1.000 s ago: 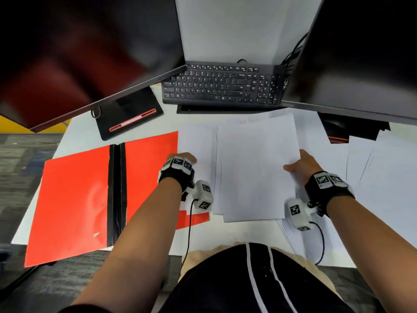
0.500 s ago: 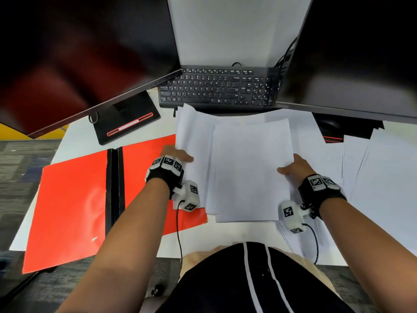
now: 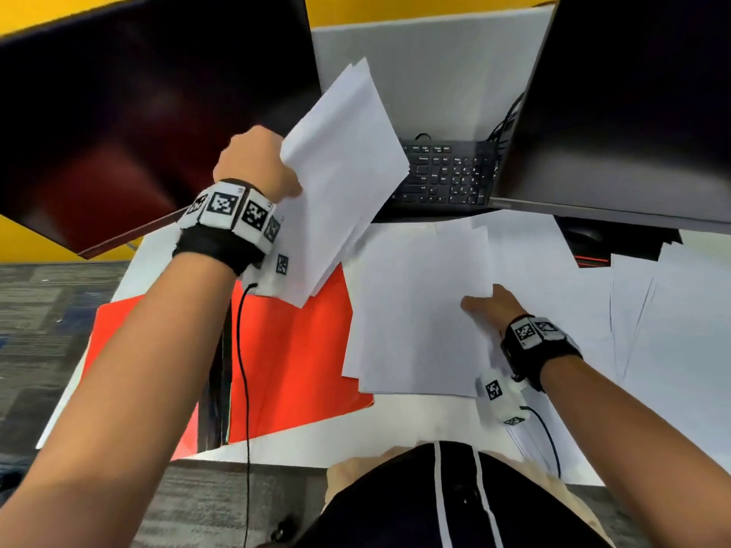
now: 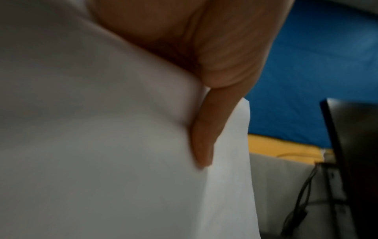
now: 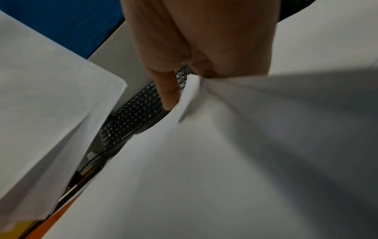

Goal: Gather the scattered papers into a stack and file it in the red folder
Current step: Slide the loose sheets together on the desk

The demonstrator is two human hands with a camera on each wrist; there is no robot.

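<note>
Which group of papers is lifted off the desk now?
The bundle that the left hand holds, raised before the keyboard; the other sheets lie flat.

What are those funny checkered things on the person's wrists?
Each bare forearm wears a black wristband ringed with white square tags printed in black-and-white patterns. A small white camera block hangs under each wrist, trailing a thin black cable. No sleeves show.

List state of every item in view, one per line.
Left hand: grips lifted sheets.
Lifted sheets: off the desk, tilted.
Right hand: pinches desk pile's edge.
Desk pile: loose, overlapping the folder.
Red folder: open, flat.
Monitors: dark.
</note>
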